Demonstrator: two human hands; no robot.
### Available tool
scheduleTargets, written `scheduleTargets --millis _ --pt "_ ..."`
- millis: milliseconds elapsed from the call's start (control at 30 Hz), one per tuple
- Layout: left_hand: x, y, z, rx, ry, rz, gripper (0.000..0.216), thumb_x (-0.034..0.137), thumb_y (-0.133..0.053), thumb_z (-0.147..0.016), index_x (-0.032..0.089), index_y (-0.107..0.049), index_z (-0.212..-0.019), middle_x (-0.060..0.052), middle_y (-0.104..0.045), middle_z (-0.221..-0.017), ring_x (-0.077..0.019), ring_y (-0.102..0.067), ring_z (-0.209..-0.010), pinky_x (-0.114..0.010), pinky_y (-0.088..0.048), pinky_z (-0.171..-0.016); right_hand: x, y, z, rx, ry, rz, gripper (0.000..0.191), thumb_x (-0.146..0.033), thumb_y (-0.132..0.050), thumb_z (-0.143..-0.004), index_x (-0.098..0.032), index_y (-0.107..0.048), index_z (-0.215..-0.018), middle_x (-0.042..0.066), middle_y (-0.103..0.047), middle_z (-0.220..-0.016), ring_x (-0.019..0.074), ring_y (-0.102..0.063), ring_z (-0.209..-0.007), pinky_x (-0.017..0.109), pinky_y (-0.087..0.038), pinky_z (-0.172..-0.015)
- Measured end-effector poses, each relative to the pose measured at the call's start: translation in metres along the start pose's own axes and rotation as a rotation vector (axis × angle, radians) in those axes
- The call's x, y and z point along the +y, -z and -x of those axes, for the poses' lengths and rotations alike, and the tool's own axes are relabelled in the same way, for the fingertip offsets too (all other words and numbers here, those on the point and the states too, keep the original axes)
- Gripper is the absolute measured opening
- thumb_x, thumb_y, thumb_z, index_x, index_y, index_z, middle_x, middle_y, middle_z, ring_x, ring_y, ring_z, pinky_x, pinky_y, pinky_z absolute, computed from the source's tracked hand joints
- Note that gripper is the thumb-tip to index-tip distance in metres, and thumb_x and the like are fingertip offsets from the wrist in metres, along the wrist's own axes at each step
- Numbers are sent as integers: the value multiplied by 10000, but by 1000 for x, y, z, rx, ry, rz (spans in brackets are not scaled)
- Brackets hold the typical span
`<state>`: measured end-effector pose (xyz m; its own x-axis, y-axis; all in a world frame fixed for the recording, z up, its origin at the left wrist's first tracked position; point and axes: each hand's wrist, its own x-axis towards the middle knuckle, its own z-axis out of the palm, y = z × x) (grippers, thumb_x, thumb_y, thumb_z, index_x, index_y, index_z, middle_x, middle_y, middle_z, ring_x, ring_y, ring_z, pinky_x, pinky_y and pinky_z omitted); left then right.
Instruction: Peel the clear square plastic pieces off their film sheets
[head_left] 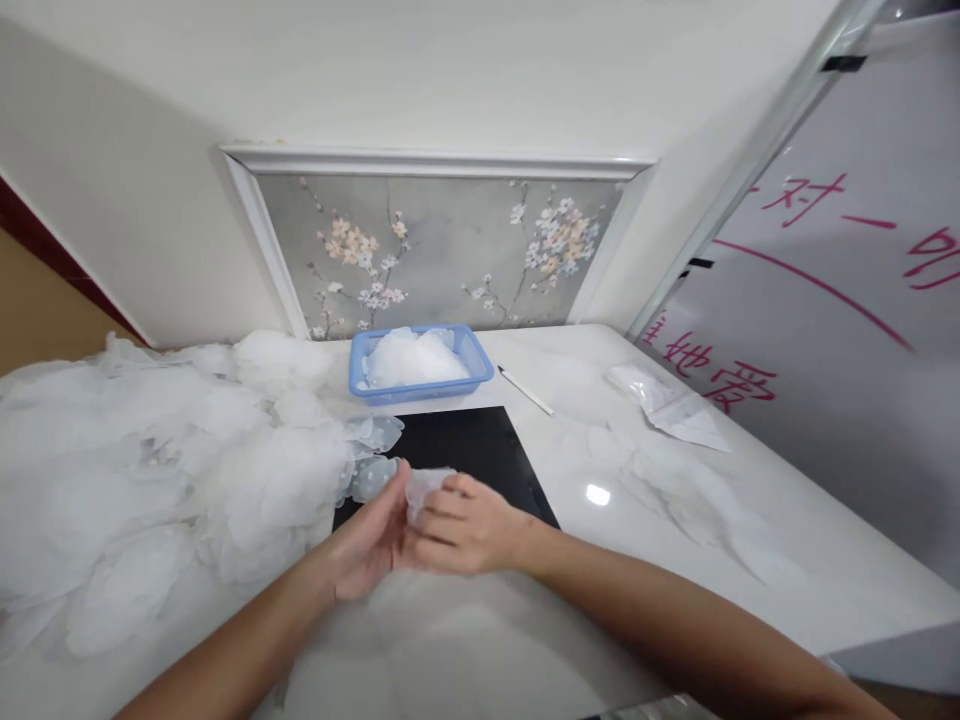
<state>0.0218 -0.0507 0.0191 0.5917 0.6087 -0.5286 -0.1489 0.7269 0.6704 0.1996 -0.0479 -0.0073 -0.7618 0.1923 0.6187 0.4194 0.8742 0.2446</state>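
Over the black mat (480, 450) on the tabletop (675, 530), left hand (371, 545) and right hand (465, 525) both pinch-grip a small translucent petal (424, 485), its long axis running left-right, tip pointing right.

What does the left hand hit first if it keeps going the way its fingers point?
Probably the thin translucent piece that the left hand and right hand already pinch between them. Past that lies the black mat, then likely the blue basket; depth is unclear.
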Motion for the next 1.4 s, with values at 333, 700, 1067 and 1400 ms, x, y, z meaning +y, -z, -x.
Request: scheduleTargets --millis 333,700,1067,1400 --pt "13 7 -4 260 -450 -23 467 228 -795 -693 200 -642 -1133 -61 -714 -1112 -210 -662 -1010 -235 -536 -782 10 -4 10 201 -368 -495 515 -385 -562 -814 -234 -380 -1272 145 -468 -1313 294 -466 -1202 475 -373 -925" --pt "15 24 -8 297 -470 88 295 215 -715 -773 179 -668 -1063 -86 -697 -1176 -287 -621 -1130 -345 -568 -847 31 -6 16 100 -1238 -1557 391 -402 -775 -687 -173 -615 -962 -6 -636 -740 135 -581 -621 276 -463 -596" --pt "26 19 -3 181 -333 331 415 254 -452 -925 112 -555 -1301 -132 -634 -1290 -301 -557 -1226 -503 -424 -1046 34 9 13 231 -1418 -1746 418 -523 -756 -690 -175 -632 -886 26 -628 -834 163 -596 -774 300 -482 -700" --pt "24 14 0 62 -370 362 505 269 -437 -887 121 -496 -1367 -137 -629 -1294 -327 -543 -1229 -525 -412 -1032 18 -1 6 180 -1286 -1559 396 -343 -800 -635 -190 -438 -686 -2 -625 -856 127 -551 -706 251 -407 -618"
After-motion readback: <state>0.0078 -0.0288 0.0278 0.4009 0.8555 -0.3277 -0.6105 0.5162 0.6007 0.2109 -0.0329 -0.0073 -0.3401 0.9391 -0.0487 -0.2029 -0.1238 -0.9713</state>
